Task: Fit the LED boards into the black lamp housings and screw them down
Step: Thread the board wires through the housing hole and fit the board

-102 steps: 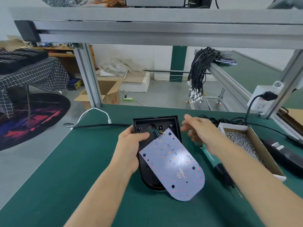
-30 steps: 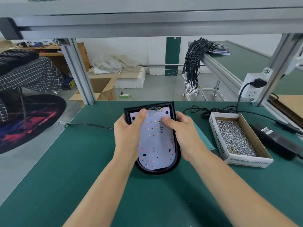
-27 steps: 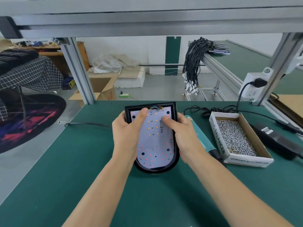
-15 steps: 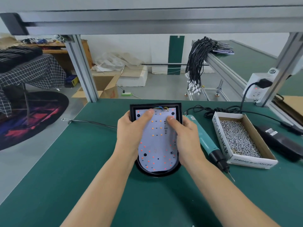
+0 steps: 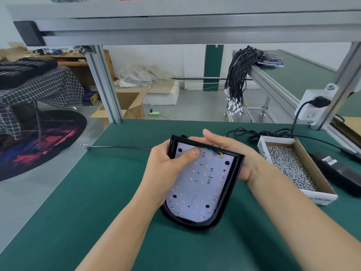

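Head view shows me both hands on one black housing point(image 5: 227, 194), lifted at its square end and tilted, its rounded end down near the green bench point(image 5: 82, 202); the LED board point(image 5: 199, 184) lies inside the housing, white face up, dotted with red and orange LEDs and a few dark holes; short coloured wires point(image 5: 214, 153) run from the board's far edge, just under the right hand's fingers. My left hand point(image 5: 168, 169) grips the housing's left wall, fingers curled behind it, thumb laid flat across the board's upper left corner, pressing it down; my right hand point(image 5: 232, 153) cups the housing from behind and from the right, fingers stretched along the far square edge, palm against the right wall, so it is grasping the housing too. I cannot tell whether any screws sit in the board's holes. Just right of the right hand stands a cardboard box point(image 5: 320, 177) full of small silver screws point(image 5: 289, 167); beyond that box, further right, lies a black adapter point(image 5: 340, 173). Past the right hand's fingertips a tangle of black cable point(image 5: 259, 133) runs toward a white socket point(image 5: 310, 106) on the frame post. Left of the left hand a thin cable point(image 5: 117, 147) lies along the bench. Far beyond both hands a bundle of black leads point(image 5: 237, 79) hangs off another bench.
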The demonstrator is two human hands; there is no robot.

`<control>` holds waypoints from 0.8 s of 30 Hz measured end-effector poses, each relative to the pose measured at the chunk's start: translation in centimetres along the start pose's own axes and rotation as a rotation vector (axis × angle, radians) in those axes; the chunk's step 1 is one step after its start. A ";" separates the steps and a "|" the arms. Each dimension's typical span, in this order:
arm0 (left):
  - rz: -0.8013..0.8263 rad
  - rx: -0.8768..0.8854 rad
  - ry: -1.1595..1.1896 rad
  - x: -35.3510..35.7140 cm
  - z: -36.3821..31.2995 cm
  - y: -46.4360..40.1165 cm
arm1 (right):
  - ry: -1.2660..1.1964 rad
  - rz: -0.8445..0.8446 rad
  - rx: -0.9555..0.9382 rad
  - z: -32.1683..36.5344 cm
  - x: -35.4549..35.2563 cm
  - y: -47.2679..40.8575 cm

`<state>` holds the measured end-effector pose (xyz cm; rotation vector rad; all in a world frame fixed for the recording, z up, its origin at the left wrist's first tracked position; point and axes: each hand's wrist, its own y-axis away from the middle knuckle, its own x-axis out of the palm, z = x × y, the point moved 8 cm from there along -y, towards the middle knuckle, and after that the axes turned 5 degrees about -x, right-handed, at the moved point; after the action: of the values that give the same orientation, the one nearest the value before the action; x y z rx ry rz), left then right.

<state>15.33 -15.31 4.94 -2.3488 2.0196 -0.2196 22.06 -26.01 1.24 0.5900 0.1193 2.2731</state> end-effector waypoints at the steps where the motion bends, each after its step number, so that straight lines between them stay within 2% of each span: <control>1: 0.000 0.015 -0.032 0.0 -0.2 0.1 | 0.018 0.002 0.004 0.4 0.2 0.0; 4: -0.083 0.021 -0.044 -0.7 -0.2 0.2 | 0.050 0.057 -0.028 1.1 0.7 0.4; 7: -0.172 0.027 -0.040 -1.1 -0.3 0.2 | -0.036 0.108 -0.064 0.7 1.0 0.9; 11: -0.259 0.053 -0.194 -0.9 -0.4 0.1 | -0.165 0.061 -0.100 0.2 0.3 0.7; 14: -0.296 -0.017 -0.147 -1.3 0.2 -0.3 | -0.129 0.040 -0.187 1.1 0.2 0.5; 17: -0.255 0.004 -0.152 -1.2 -0.5 -0.8 | -0.140 0.001 -0.267 2.5 0.0 0.3; 22: 0.016 -0.021 -0.098 0.2 -0.1 -1.1 | 0.025 -0.158 -0.252 3.8 -0.3 -0.2; 24: 0.001 -0.005 -0.053 -0.2 0.1 -1.0 | -0.066 -0.235 -0.272 3.4 -0.6 0.0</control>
<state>16.26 -14.96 4.91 -2.3308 2.0001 -0.1508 23.94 -26.70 4.04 0.4786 -0.1449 1.9967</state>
